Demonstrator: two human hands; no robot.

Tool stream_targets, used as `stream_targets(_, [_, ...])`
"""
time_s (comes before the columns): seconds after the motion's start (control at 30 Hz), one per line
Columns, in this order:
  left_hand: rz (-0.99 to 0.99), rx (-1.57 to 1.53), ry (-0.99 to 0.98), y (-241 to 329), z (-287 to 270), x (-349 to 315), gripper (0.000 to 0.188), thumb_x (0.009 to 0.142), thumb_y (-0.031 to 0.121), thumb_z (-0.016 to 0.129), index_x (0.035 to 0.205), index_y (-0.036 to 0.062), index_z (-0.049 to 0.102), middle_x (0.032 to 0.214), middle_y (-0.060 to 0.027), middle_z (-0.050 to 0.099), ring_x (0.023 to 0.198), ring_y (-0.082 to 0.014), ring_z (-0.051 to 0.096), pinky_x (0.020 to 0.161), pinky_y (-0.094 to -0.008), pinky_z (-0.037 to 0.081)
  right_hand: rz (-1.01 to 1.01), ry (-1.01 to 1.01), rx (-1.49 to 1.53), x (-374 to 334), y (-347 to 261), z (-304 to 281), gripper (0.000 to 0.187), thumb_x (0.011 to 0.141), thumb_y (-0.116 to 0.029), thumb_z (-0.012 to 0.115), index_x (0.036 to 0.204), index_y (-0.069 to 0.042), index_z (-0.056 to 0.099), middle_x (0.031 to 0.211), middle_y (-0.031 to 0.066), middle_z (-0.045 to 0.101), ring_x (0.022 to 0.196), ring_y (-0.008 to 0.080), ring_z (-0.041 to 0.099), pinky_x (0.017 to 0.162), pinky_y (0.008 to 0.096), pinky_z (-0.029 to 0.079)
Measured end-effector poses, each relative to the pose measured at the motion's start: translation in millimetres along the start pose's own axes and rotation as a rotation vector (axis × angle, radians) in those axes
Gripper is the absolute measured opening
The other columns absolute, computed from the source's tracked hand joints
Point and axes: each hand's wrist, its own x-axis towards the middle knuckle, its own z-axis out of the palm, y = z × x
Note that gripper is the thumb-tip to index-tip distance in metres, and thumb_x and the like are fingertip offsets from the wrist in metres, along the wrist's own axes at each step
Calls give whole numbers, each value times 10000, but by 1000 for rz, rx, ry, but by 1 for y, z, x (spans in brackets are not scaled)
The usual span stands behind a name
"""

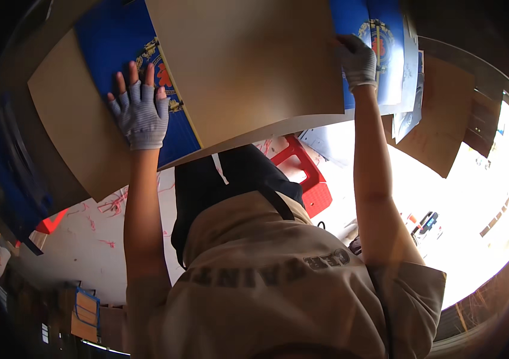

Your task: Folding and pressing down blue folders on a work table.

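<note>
My left hand (140,116), in a grey fingerless glove, lies flat with its fingers spread on a blue printed sheet (106,45) that has a gold and red emblem. The sheet rests on brown board (63,102), and a yellow strip runs down its right edge beside a wide bare brown panel (248,60). My right hand (359,64), gloved the same way, is at the panel's right edge. Its fingers are bent and in shade, closed at the left edge of a second blue printed sheet (391,84) with a similar emblem.
More sheets (410,116) and a brown board (440,113) lie to the right of my right hand. A red plastic stool (317,194) stands below the table edge. Red strands (114,203) are scattered on the pale floor. Dark blue material (18,173) sits at far left.
</note>
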Motion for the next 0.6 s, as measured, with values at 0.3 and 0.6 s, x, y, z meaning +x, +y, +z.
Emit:
stream_targets(0.3, [15, -30, 28, -3, -4, 4, 463, 901, 453, 439, 1337, 298, 453, 1434, -32, 380, 1310, -313, 348, 1048, -531, 240, -520, -287, 154, -51, -85, 84, 574, 844, -333, 566, 1357, -127, 412, 1416, 166, 301, 1289, 339, 306, 1058, 472, 262])
stream_targets(0.6, [117, -453, 141, -10, 12, 6, 248, 830, 375, 594, 896, 157, 691, 1231, -37, 558, 1216, -278, 446, 1034, -519, 251, -925, -124, -849, -90, -96, 174, 603, 746, -370, 635, 1318, -278, 467, 1487, 152, 217, 1317, 487, 208, 965, 685, 239])
